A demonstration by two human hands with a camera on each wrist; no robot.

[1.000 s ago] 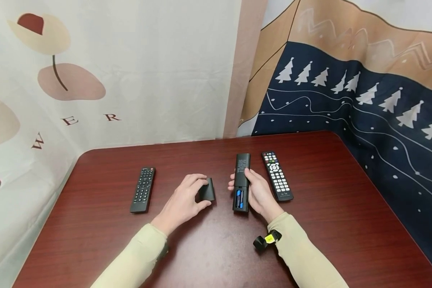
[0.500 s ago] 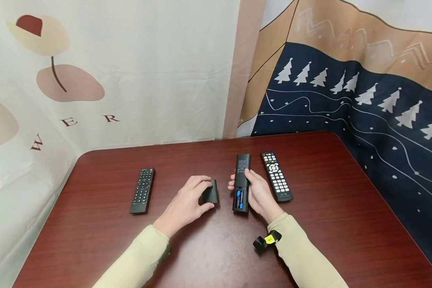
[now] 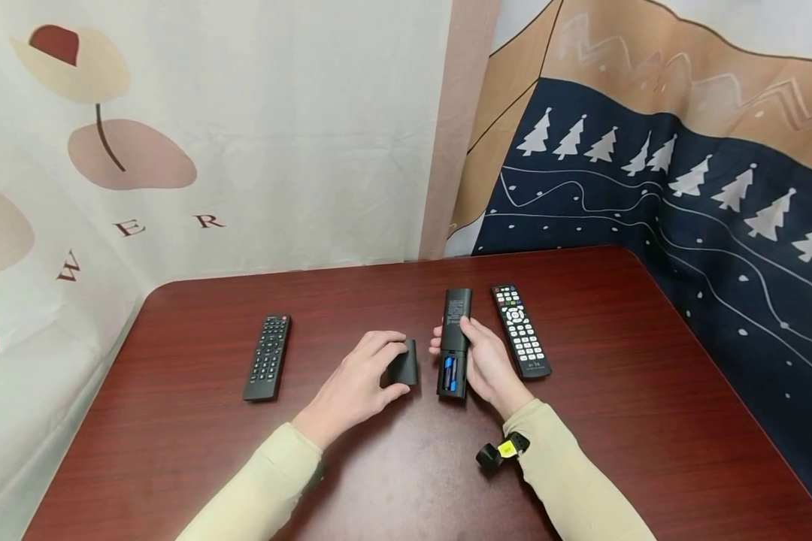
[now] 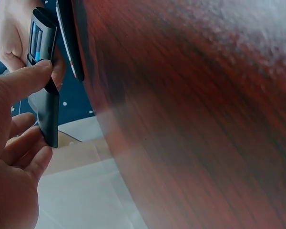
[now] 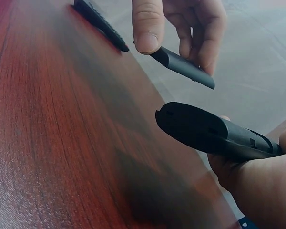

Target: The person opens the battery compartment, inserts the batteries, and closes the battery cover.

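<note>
My right hand (image 3: 490, 364) grips a black remote control (image 3: 455, 323), turned back side up. Its battery compartment (image 3: 451, 374) lies uncovered at the near end, with blue batteries inside. To its left my left hand (image 3: 355, 382) pinches a dark battery cover (image 3: 404, 364) between thumb and fingers. In the right wrist view the cover (image 5: 183, 69) hangs above the table, a short gap from the end of the remote (image 5: 200, 129). The left wrist view shows the thumb (image 4: 35, 78) on one end of the cover (image 4: 48, 117) and fingertips at the other.
A second black remote (image 3: 268, 357) lies buttons up on the left of the reddish-brown table (image 3: 196, 451). Another remote with white buttons (image 3: 521, 330) lies just right of my right hand. Printed curtains (image 3: 311, 150) hang behind the table's far edge.
My left hand has moved a little to the right with the battery cover, closer to the remote. The right hand and its remote have stayed in place.
</note>
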